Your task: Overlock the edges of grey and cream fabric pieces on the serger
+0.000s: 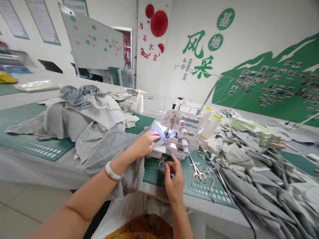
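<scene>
A white overlock sewing machine [183, 131] stands on a green cutting mat [156, 171], its lamp lighting the needle area. My left hand [147, 142] lies on grey fabric [112, 149] just left of the presser foot, fingers stretched over the cloth and pressing on it. The cloth runs from the machine down over the table's front edge. In front of the machine is my right hand [174, 174], raised, its index finger pointing up near the machine's lower front and the others curled. Nothing shows between its fingers, which are apart.
Scissors [198, 172] and thread scraps lie on the mat right of my right hand. Heaped grey fabric [259, 179] covers the table's right side; another fabric pile [72, 116] is at the left. A white thread cone [140, 103] and yellow-rimmed cones [211, 126] stand behind and beside the machine.
</scene>
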Demonstrator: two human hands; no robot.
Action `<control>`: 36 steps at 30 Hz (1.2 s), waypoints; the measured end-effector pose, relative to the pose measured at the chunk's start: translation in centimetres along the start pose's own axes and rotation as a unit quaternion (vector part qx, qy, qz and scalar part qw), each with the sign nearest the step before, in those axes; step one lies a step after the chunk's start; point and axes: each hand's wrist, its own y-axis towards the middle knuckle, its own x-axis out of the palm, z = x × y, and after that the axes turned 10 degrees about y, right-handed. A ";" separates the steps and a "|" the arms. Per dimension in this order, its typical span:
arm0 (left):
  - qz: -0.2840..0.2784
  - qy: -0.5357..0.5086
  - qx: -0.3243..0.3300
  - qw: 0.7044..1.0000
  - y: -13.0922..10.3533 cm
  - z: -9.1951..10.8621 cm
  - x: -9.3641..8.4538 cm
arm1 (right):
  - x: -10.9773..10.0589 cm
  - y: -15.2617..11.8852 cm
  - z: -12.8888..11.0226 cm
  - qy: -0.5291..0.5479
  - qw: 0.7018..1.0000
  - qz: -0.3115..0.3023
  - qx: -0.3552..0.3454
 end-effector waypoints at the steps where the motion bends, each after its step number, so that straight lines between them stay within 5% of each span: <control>1: -0.002 0.006 -0.002 1.000 0.0 0.0 0.0 | 0.0 0.0 0.0 -0.002 1.000 0.000 -0.003; 14: -0.016 0.041 -0.022 0.999 0.7 -0.2 -0.3 | 0.1 0.0 -0.4 -0.005 1.000 -0.003 0.003; 25: -0.017 0.001 -0.007 1.000 1.5 -2.3 -0.2 | 0.1 0.1 -0.3 -0.010 1.000 0.001 -0.006; 36: -0.022 0.085 -0.042 0.995 1.5 -1.8 -0.8 | 0.1 0.1 -0.1 -0.015 1.000 -0.006 0.007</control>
